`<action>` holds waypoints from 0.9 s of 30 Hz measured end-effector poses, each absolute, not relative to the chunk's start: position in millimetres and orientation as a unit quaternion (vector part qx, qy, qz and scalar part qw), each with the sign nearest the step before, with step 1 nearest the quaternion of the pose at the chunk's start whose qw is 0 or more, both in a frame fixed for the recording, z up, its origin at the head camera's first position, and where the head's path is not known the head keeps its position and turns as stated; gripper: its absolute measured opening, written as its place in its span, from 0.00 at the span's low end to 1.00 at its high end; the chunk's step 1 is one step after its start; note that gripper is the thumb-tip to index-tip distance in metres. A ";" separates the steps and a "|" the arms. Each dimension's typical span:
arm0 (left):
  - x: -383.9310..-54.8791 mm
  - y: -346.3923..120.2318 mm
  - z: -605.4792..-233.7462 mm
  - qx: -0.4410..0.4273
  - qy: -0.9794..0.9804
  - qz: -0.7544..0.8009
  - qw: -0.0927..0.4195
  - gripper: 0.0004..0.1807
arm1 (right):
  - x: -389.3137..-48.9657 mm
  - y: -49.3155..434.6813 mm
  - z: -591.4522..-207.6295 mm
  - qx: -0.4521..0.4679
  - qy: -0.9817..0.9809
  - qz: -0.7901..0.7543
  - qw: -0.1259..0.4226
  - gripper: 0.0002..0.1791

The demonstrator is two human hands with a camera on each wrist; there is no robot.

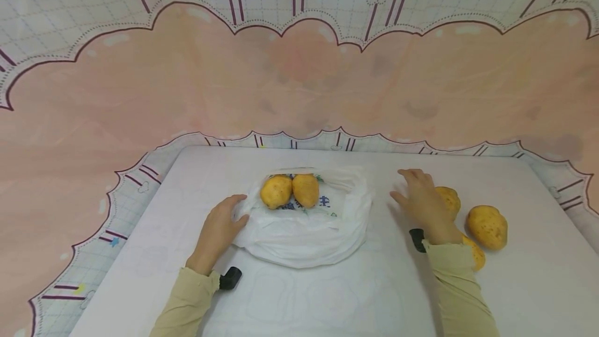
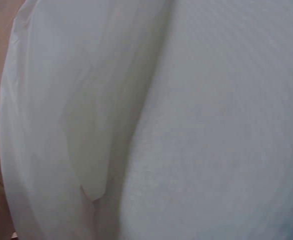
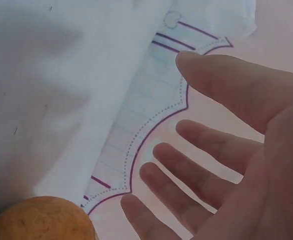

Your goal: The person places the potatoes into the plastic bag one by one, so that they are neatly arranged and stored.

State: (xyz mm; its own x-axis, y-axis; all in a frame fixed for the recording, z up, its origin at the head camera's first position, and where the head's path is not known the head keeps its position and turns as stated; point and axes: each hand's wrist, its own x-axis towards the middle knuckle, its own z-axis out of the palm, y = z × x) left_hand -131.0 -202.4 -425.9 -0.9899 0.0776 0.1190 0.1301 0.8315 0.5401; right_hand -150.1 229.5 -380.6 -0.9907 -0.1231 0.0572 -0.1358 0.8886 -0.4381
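Observation:
A white plastic bag (image 1: 304, 243) with blue and green print lies on the table, its near side puffed up. Two potatoes (image 1: 276, 192) sit side by side on its printed part. At the bag's left edge is my left hand (image 1: 217, 230), thumb and fingers apart, fingertips at the plastic. The left wrist view is mostly filled by white plastic (image 2: 51, 100), with a sliver of hand at its lower left. My right hand (image 1: 423, 207) hovers right of the bag with spread fingers, holding nothing. Beneath and behind it, potatoes (image 1: 448, 202) are partly hidden.
Another potato (image 1: 487, 228) rests on the white table (image 1: 529, 285) at the right. A patterned cloth (image 1: 299, 87) in peach and white stands behind the table and runs down its left side. Each wrist carries a small black device (image 1: 230, 278).

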 end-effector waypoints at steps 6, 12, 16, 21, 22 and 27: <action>-130.9 -202.4 -427.3 -0.056 -0.955 -0.288 0.050 0.27 | -149.6 234.9 -380.2 0.055 -0.971 0.233 0.010 0.32; -130.7 -202.6 -428.8 -0.058 -0.954 -0.290 0.054 0.27 | -149.2 239.8 -378.4 0.041 -0.973 0.225 0.008 0.32; -131.2 -203.1 -428.8 -0.058 -0.954 -0.288 0.053 0.27 | -148.9 242.9 -377.5 0.035 -0.975 0.221 0.002 0.33; -131.6 -203.7 -429.4 -0.058 -0.954 -0.288 0.052 0.27 | -148.1 245.6 -374.7 0.019 -0.978 0.207 -0.008 0.33; -131.4 -203.7 -429.5 -0.059 -0.954 -0.288 0.052 0.27 | -147.7 246.1 -373.9 0.016 -0.979 0.203 -0.009 0.33; -131.2 -203.5 -429.0 -0.060 -0.955 -0.287 0.054 0.27 | -146.7 249.0 -372.7 0.013 -0.979 0.202 -0.007 0.34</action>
